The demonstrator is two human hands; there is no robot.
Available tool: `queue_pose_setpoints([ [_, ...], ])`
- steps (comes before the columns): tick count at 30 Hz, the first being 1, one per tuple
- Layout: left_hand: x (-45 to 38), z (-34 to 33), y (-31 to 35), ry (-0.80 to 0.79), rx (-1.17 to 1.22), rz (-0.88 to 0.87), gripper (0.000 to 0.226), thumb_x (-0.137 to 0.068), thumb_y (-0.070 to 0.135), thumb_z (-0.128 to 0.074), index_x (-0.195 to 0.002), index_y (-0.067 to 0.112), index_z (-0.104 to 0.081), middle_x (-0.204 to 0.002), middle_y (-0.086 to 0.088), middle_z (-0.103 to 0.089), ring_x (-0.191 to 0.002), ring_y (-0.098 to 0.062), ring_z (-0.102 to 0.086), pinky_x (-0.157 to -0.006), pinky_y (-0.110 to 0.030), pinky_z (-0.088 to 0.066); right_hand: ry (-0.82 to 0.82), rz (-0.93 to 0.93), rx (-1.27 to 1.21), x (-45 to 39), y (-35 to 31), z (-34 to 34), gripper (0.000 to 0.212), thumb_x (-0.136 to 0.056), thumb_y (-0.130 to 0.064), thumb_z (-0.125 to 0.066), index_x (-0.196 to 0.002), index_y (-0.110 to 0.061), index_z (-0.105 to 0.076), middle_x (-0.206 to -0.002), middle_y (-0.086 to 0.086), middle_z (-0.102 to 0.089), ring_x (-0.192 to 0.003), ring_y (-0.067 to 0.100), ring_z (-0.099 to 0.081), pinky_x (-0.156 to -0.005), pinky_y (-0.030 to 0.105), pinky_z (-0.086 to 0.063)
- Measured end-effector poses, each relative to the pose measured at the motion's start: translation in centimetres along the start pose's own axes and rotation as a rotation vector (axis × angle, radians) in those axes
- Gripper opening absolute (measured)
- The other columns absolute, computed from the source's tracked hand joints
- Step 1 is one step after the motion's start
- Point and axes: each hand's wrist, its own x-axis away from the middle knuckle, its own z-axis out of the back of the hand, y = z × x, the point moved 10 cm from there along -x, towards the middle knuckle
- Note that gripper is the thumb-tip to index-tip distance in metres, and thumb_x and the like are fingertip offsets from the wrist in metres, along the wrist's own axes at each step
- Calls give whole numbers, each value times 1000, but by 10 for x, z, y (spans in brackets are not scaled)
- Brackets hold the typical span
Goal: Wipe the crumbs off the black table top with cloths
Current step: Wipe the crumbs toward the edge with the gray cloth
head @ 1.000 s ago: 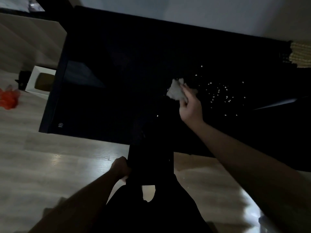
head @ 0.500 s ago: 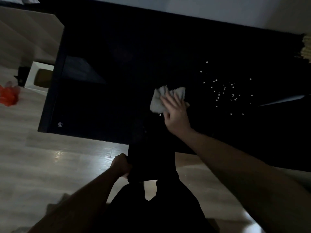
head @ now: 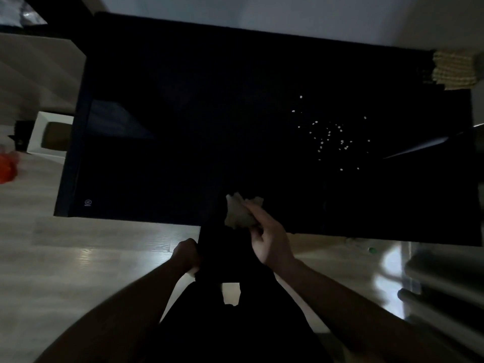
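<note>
Glossy black table top; crumpled pale cloth; shiny wood-grain floor.

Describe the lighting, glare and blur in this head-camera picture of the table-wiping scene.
Head view: very dim; the black table top shows almost no detail, so only the pale crumbs and the cloth in the right hand stand out; glare streaks the floor; edges bend and blur.

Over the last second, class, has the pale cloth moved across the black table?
Yes. The pale cloth, gripped by the right hand, slid from beside the crumbs to the table's near edge.
</note>
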Motion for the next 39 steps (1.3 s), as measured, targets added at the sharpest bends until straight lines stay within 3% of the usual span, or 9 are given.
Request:
queue_pose_setpoints([
  [5,-4,1,1,-4,28,12,34,-88,21,-60,-58,17,-47,-59,3,-52,-60,-12,-55,-47,-19,-35,178,-33,-36,-72,4,82,61,-95,6,-54,-152,-14,-51,-153,4,-56,-144,8,-45,-121,21,-34],
  [8,-8,3,4,3,49,8,38,-87,20,-61,-53,17,-45,-58,-3,-57,-65,-21,-61,-46,-19,-33,271,-32,53,-132,8,129,59,-94,6,-53,-149,-13,-54,-153,5,-57,-143,10,-48,-119,15,-32],
  [14,-8,1,3,3,117,70,27,-84,19,-60,-58,19,-53,-61,4,-58,-61,-12,-58,-50,-19,-42,278,-86,239,-260,30,196,55,-101,-3,-45,-154,-19,-48,-162,9,-44,-154,26,-33,-125,27,-23],
  [19,-9,-2,2,26,159,102,19,-83,19,-62,-65,17,-59,-78,-6,-67,-83,-25,-69,-65,-27,-49,135,-148,527,-308,57,195,56,-106,-22,-46,-160,-23,-36,-173,3,-21,-159,34,-17,-130,46,-12],
  [23,-10,0,-3,45,179,107,18,-84,20,-64,-90,6,-73,-92,-12,-73,-93,-28,-71,-72,-29,-53,202,-125,624,-277,56,158,62,-103,-32,-44,-163,-25,-29,-175,1,-16,-162,33,-11,-130,56,-10],
  [27,-8,3,-4,32,162,103,16,-85,20,-62,-71,13,-62,-72,-1,-62,-81,-23,-67,-63,-27,-49,133,25,603,-210,35,96,65,-94,-30,-47,-158,-19,-43,-172,6,-28,-159,33,-22,-128,56,-22],
  [30,-9,2,-6,22,144,102,28,-86,20,-61,-60,18,-50,-62,5,-53,-74,-19,-61,-52,-22,-40,36,102,494,-154,20,47,63,-96,-25,-51,-158,-23,-41,-172,1,-27,-161,27,-17,-130,53,-18],
  [36,-11,-2,-6,13,86,57,32,-87,20,-60,-59,17,-47,-63,4,-52,-76,-19,-62,-49,-20,-37,-89,98,299,-46,12,-33,65,-89,-16,-55,-153,-23,-49,-169,-7,-31,-161,16,-14,-131,46,-14],
  [39,-8,-7,-3,-17,23,30,15,-87,18,-63,-75,11,-56,-83,-4,-67,-89,-22,-70,-60,-21,-45,-141,88,207,-3,6,-58,67,-88,-11,-45,-154,-22,-49,-168,-12,-33,-160,6,-16,-132,41,-17],
])
